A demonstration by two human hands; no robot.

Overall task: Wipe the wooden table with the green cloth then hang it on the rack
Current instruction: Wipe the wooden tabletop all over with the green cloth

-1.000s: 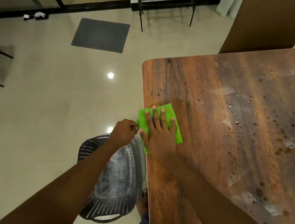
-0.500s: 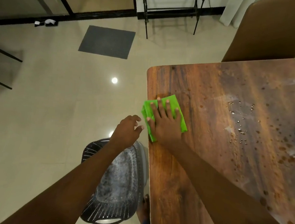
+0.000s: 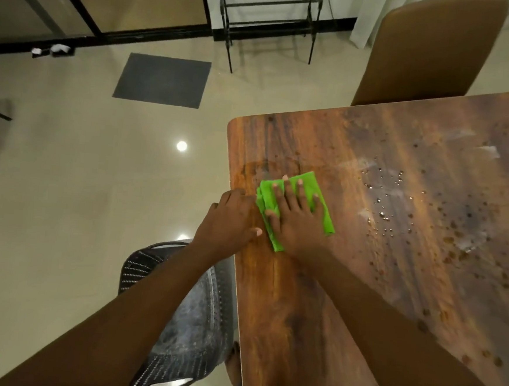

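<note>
A folded green cloth (image 3: 311, 186) lies on the wooden table (image 3: 347, 276) close to its left edge. My right hand (image 3: 296, 220) presses flat on the cloth with fingers spread. Beside it my left hand (image 3: 229, 221) rests palm down on the table's left edge, holding nothing. Water droplets (image 3: 383, 200) and brown stains (image 3: 456, 242) cover the table to the right of the cloth. A black metal rack (image 3: 268, 20) stands against the far wall.
A dark perforated plastic basket (image 3: 141, 266) sits on the tiled floor below the table's left edge. A brown chair (image 3: 425, 51) stands at the table's far side. A grey mat (image 3: 163, 80) lies on the floor. My bare foot (image 3: 233, 368) shows near the basket.
My right hand has slid the cloth away from me and rightward, off the table edge. My left hand rose from above the basket and settled on the table's edge.
</note>
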